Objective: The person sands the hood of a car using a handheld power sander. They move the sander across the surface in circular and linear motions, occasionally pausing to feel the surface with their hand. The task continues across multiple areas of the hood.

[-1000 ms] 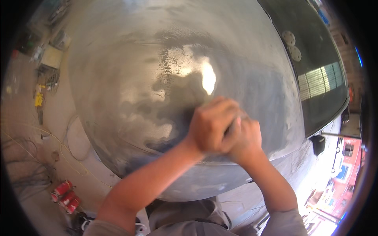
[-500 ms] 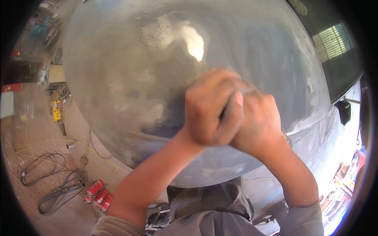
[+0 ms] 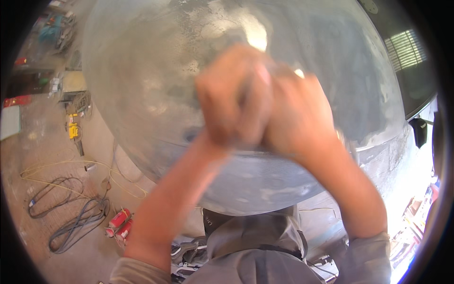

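My left hand (image 3: 229, 99) and my right hand (image 3: 300, 113) are pressed together, smeared by motion, over a big curved grey panel (image 3: 137, 85) that looks like vehicle bodywork. The left hand's fingers curl closed, with its thumb lying along the side toward the right hand. Closed fingers on the right hand are mostly covered by the left. Whatever they grip, if anything, is hidden beneath them. Patchy dull and shiny areas mark the panel, and a seam crosses it below the hands.
Dark glass (image 3: 411, 85) borders the panel at upper right. On the floor to the left lie coiled dark cables (image 3: 82, 227), a thin yellow cord (image 3: 52, 165), a yellow power tool (image 3: 73, 131) and red cylinders (image 3: 118, 220). Bright clutter (image 3: 416, 213) fills the right edge.
Both hands, still together, have moved up and left, farther across the panel. The whole view has shifted slightly.
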Tool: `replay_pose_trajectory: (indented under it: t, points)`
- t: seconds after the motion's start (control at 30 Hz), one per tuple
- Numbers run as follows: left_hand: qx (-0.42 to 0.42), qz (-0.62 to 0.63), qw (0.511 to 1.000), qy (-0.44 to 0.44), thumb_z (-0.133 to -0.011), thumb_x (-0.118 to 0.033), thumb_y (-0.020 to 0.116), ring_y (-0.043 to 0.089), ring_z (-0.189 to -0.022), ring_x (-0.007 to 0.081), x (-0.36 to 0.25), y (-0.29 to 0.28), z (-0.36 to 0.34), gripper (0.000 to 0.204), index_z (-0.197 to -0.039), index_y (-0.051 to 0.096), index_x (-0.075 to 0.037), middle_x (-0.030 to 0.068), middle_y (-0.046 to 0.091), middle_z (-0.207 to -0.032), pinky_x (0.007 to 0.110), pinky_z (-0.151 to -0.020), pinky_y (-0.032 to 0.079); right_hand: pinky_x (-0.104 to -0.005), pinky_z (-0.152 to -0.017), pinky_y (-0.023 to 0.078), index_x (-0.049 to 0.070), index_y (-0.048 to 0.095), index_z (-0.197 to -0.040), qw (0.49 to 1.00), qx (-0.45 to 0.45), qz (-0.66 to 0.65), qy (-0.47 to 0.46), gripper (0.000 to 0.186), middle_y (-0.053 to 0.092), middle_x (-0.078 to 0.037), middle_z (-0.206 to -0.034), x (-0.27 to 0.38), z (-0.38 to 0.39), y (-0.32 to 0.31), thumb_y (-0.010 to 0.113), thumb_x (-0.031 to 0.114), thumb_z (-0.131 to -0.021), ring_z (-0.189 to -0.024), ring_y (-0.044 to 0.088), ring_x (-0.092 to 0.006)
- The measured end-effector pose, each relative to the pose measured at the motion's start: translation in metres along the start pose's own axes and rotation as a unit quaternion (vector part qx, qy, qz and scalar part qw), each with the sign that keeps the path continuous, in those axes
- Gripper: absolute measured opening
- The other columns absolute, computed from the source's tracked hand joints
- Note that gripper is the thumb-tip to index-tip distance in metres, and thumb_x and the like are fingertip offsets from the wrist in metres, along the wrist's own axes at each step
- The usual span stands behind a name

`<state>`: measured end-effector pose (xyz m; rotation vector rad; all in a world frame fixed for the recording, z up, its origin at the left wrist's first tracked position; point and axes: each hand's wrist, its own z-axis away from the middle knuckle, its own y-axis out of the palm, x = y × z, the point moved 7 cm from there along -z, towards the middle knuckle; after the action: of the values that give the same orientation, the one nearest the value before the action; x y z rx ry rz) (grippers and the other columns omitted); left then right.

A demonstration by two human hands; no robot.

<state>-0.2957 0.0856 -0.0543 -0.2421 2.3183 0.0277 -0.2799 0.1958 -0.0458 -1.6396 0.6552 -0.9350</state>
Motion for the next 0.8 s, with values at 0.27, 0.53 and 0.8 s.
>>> replay_pose_trajectory:
  t: [0.27, 0.53, 0.8]
  points:
    - [0.05, -0.037, 0.998, -0.029, -0.096, -0.015, 0.063, 0.066, -0.065, 0.0389, 0.036, -0.021, -0.057, 0.022, -0.083, 0.071, 0.0, 0.0219, 0.068, -0.075, 0.044, -0.062, 0.052, -0.0458, -0.07, 0.062, 0.006, 0.075, -0.079, 0.989, -0.106, 0.099, -0.006, 0.016, 0.08, -0.017, -0.089, 0.008, -0.071, -0.017, 0.068, 0.019, -0.085, -0.08, 0.078, -0.0352]
    - [0.036, 0.075, 0.997, 0.008, -0.093, -0.016, 0.064, 0.066, -0.072, 0.0407, -0.013, -0.02, 0.016, 0.02, -0.08, 0.068, -0.001, 0.0182, 0.069, -0.081, 0.047, -0.067, 0.054, -0.044, -0.065, 0.061, 0.009, 0.073, -0.085, 0.994, -0.05, 0.066, 0.065, 0.012, 0.077, -0.014, -0.084, 0.048, 0.013, -0.001, 0.076, 0.019, -0.079, -0.075, 0.076, -0.0351]
    - [0.059, 0.027, 0.998, 0.009, -0.098, -0.017, 0.06, 0.07, -0.077, 0.0414, 0.033, -0.007, -0.055, 0.025, -0.091, 0.075, 0.001, 0.0222, 0.072, -0.087, 0.044, -0.072, 0.056, -0.0444, -0.062, 0.06, 0.009, 0.071, -0.083, 0.987, -0.093, 0.113, 0.068, 0.013, 0.077, -0.012, -0.083, 0.001, -0.065, -0.014, 0.078, 0.02, -0.079, -0.073, 0.076, -0.0336]
